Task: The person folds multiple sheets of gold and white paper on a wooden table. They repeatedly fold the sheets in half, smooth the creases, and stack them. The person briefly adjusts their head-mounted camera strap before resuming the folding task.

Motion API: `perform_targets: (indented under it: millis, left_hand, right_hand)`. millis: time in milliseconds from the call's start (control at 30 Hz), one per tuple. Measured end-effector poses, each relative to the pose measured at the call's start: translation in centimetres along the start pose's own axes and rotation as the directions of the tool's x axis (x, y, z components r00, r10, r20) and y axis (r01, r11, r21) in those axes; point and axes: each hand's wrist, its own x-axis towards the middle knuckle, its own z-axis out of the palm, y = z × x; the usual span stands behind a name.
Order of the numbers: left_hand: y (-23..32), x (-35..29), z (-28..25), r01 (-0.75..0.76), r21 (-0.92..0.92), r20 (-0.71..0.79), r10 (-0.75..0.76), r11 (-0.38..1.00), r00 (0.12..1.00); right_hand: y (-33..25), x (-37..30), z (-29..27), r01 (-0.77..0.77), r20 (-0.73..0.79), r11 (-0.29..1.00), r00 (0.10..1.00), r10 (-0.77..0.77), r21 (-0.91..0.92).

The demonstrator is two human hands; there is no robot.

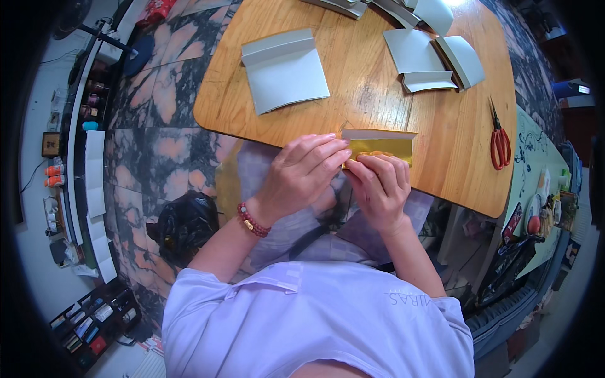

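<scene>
At the near edge of the wooden table, both hands work on a folded piece of gold paper [378, 151] with a whitish inner side along its far edge. My left hand [307, 160] is closed over its left end, fingers pressed together, and the exact pinch is partly hidden. My right hand [382, 189] pinches the near edge with thumb and curled fingers. A beaded red bracelet [252, 220] is on my left wrist. Farther off on the left lies a white folded sheet [287, 72] with a raised flap.
The wooden table [359, 69] has rounded corners. White folded pieces [416, 53] lie at the far right, with more stacked [409, 9] at the far edge. Red-handled scissors [500, 142] rest near the right edge. A black plastic bag [189, 223] sits on the marbled floor at left.
</scene>
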Motion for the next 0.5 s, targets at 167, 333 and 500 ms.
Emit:
perform_targets:
  millis: [167,333,500]
  left_hand:
    - [-0.3,0.1,-0.2,0.003,-0.043,0.001,-0.003,0.999,1.0]
    - [-0.6,-0.1,-0.3,-0.005,-0.067,0.005,0.005,0.998,1.0]
    - [-0.8,-0.2,-0.3,-0.006,-0.089,0.01,0.006,0.996,1.0]
  right_hand:
    - [0.4,0.1,-0.1,0.028,0.002,0.999,1.0,-0.029,0.035]
    - [0.3,0.5,-0.3,0.003,0.002,0.997,1.0,-0.003,0.075]
    - [-0.2,2.0,-0.9,-0.149,0.008,0.97,0.989,0.15,0.194]
